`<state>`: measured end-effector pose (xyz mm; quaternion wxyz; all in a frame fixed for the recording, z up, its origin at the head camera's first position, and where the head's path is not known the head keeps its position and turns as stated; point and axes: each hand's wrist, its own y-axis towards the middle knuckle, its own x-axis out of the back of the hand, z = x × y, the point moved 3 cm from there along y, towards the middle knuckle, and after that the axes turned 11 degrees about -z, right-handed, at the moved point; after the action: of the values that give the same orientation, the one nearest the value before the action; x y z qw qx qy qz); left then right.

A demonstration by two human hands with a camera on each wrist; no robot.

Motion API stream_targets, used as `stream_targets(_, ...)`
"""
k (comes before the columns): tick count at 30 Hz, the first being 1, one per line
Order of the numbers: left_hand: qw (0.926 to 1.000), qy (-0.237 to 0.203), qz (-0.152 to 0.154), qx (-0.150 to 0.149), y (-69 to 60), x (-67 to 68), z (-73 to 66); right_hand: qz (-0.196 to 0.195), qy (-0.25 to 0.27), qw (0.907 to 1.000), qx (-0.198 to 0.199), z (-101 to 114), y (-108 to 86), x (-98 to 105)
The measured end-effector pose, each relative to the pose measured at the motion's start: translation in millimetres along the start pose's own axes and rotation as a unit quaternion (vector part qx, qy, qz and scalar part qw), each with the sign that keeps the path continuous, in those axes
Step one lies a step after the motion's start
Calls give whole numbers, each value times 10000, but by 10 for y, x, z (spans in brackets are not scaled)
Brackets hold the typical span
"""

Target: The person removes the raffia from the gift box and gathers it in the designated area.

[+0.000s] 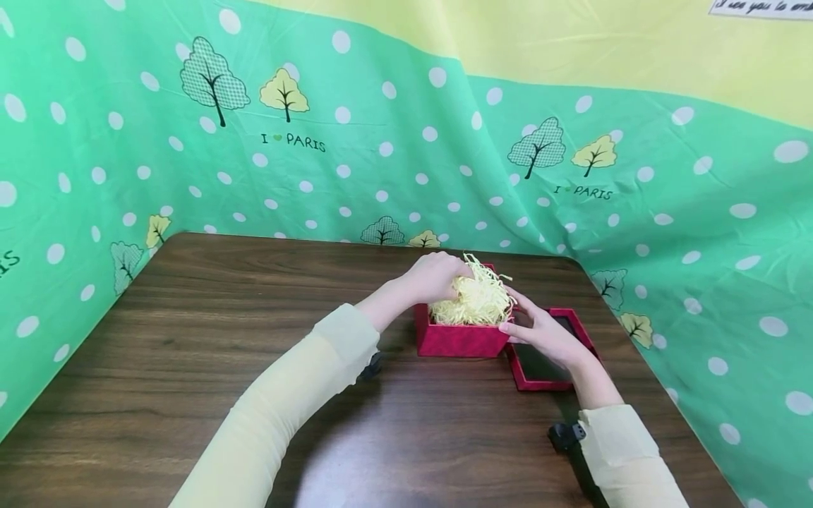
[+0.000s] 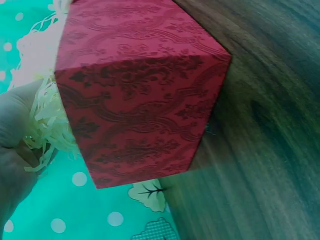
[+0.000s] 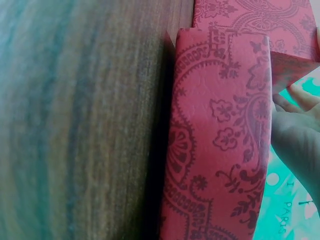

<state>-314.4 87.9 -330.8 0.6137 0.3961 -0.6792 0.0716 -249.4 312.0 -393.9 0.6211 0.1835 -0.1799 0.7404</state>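
Note:
A red patterned box [image 1: 466, 342] stands open-topped toward the back right of the table, heaped above its rim with pale yellow shredded paper [image 1: 479, 300]. My left hand [image 1: 437, 277] reaches over the box's left side and grips some of the shreds; its fingertips are partly buried. In the left wrist view, strands show between thumb and fingers, beside the box's dark floral side. My right hand [image 1: 543, 335] holds the box at its right side, thumb near the front corner and fingers further back along the edge.
Under my right hand lies a red lid [image 1: 546, 386] with a dark inside, hollow side up, right beside the box. The brown wooden table [image 1: 190, 353] stretches left and forward. Polka-dot green cloth [image 1: 394, 162] hangs behind and at both sides.

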Motion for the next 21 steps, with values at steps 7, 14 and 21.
stream_targets(7, 9994, -95, -325, -27, -9, 149, -59, 51, 179, 9998, 49, 10, 6, -5)
stream_targets(14, 9986, -31, -517, 71, -17, 326, -109, 28, -80, 9999, -129, 24, -16, 15)
stream_targets(21, 9979, -1, -610, 209, -61, 515, -153, -6, -48, 10000, -22, 25, -2, -9)
